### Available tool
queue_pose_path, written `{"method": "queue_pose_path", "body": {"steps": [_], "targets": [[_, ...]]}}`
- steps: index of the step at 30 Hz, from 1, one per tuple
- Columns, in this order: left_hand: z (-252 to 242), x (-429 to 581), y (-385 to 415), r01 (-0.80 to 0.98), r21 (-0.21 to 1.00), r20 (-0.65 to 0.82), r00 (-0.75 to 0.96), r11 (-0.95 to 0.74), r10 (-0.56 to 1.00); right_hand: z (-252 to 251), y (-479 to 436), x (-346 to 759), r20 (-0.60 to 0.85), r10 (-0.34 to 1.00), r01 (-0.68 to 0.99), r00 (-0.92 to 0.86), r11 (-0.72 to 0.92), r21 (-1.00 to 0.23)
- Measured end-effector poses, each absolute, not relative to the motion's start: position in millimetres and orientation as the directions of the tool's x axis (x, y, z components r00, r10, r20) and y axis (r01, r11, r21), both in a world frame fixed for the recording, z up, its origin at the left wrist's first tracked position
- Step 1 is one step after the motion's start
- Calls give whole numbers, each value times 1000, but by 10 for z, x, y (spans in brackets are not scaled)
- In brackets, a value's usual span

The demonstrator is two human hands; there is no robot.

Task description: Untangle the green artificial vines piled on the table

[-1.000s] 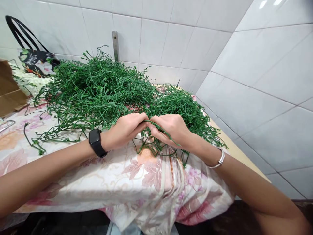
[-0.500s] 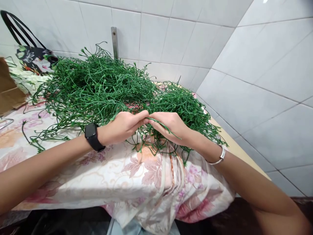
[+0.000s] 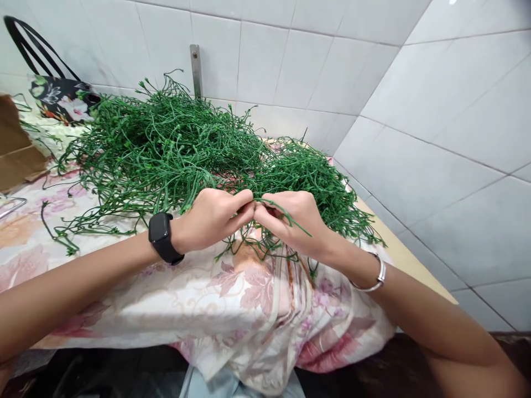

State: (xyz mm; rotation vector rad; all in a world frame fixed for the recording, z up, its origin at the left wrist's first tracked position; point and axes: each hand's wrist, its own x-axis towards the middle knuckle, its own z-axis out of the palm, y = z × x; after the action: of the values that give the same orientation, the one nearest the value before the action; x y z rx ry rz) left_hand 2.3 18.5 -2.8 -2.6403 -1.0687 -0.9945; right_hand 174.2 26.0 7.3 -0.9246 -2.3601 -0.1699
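My left hand (image 3: 215, 217) and my right hand (image 3: 292, 218) meet fingertip to fingertip above the front of the green heap. Both are closed in a pinch on a thin green artificial stem (image 3: 290, 217). Its loose end runs across the right hand's fingers and points down to the right. The part between the fingertips is mostly hidden. Behind the hands lies a large pile of tangled green plastic stems (image 3: 166, 138), and a smaller pile (image 3: 307, 174) is on the right. A black watch sits on my left wrist, a silver bangle on my right.
A floral cloth (image 3: 174, 309) covers the table and hangs over its front edge. At the left are a cardboard box (image 3: 19, 146), white flowers (image 3: 50, 132) and a black floral bag (image 3: 62, 99). Tiled walls (image 3: 315, 61) close off the back and right.
My right hand's fingers have parted a little, showing a gap between thumb and fingers. The held stem now arches higher over the right hand. The piles have not moved.
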Motion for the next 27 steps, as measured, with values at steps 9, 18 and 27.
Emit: {"method": "queue_pose_path", "body": {"steps": [9,18,27], "targets": [[45,33,226,612,241,558,547,-753,624,91,302,1734,560,574,690,-597,724,-7],[9,70,9,703,272,640,377,-657,669,366,607,2079,780,592,920,-203,389,-56],[125,-48,281,159,863,434,255,-480,864,305,738,2103,705,522,810,-479,573,125]]}}
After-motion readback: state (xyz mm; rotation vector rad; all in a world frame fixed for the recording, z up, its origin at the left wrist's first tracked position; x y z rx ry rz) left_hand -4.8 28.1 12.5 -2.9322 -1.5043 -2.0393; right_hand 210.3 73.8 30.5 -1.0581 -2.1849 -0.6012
